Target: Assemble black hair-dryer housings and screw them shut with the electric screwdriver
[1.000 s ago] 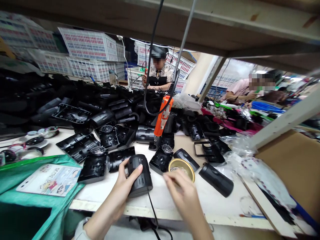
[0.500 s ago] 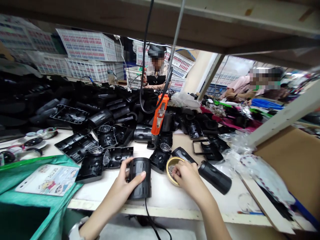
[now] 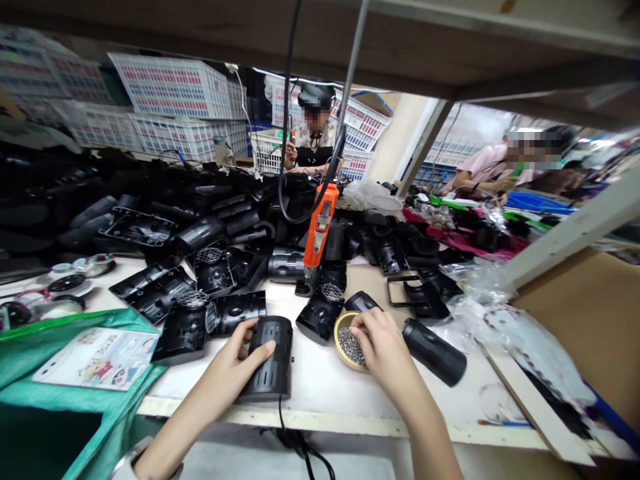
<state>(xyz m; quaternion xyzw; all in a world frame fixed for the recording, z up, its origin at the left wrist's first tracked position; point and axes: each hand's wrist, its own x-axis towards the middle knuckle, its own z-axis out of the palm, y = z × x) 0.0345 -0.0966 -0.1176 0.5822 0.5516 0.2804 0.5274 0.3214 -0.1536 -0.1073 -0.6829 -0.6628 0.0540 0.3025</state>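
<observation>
My left hand [image 3: 243, 363] is wrapped round a black slotted cylindrical plastic housing [image 3: 280, 343], its thumb lying across the slots. The housing rests near the table's front edge, and a black cable [image 3: 281, 417] runs down from it over the edge. My right hand [image 3: 383, 340] is at a small yellow-rimmed bowl [image 3: 339, 353] of small metal screws [image 3: 349, 341]. Its fingers are pinched together over the bowl's right side; whatever lies between the fingertips is hidden. Beyond the hands hangs an orange electric screwdriver [image 3: 320, 227], tip down.
Open black housing halves [image 3: 183, 327] lie left of my hands, before a large pile of black parts. Another black cylinder [image 3: 435, 351] lies right of the bowl. A green bag [image 3: 117, 417] covers the left edge; a wooden strip [image 3: 530, 400] is at right. Two people work beyond.
My left hand has shifted slightly left with the housing, which has turned and tilted. My right hand's fingers have drawn to the bowl's right side, leaving more screws visible.
</observation>
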